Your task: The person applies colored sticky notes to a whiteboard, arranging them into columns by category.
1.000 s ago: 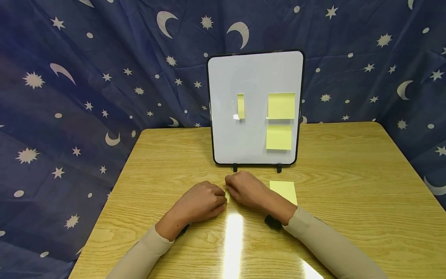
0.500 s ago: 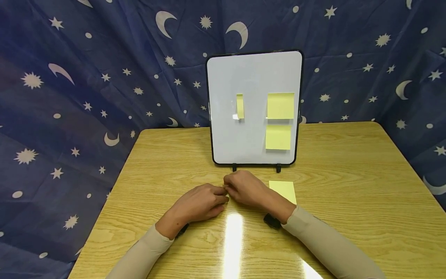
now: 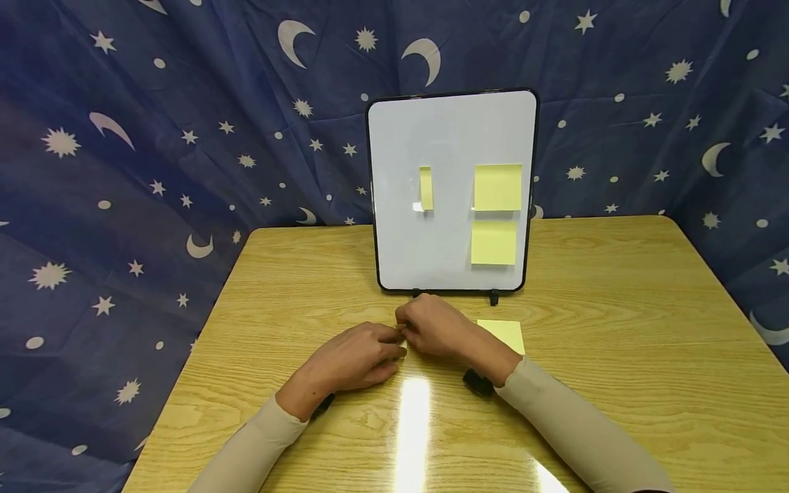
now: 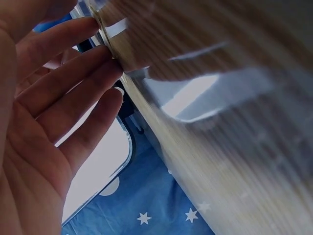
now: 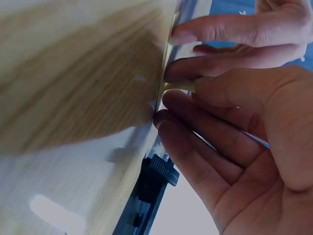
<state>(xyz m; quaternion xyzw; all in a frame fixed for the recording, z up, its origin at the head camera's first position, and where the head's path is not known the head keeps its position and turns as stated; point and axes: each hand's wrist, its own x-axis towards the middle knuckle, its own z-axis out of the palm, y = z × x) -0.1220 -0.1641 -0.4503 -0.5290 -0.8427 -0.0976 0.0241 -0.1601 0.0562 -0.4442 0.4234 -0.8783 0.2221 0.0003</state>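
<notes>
A small yellow sticky note (image 3: 404,344) lies on the table between my two hands, mostly covered by fingers. My left hand (image 3: 360,356) rests its fingertips on the tabletop at the note, fingers fairly straight in the left wrist view. From the far side my right hand (image 3: 437,329) meets it. In the right wrist view its thumb and forefinger pinch the yellow paper (image 5: 180,85), which stands up off the table there. Another sticky note (image 3: 505,333), a square one, lies beside my right forearm and is partly covered by it.
A whiteboard (image 3: 425,253) stands on black feet behind the hands. It carries a narrow yellow strip (image 3: 426,188) at left and two square notes, upper (image 3: 498,187) and lower (image 3: 494,243), at right. A starry blue curtain (image 3: 185,103) hangs behind the wooden table (image 3: 604,294).
My left fingertips have slid slightly right over the small note, covering more of it. The right hand has shifted a little away from me, staying close to the left fingertips.
</notes>
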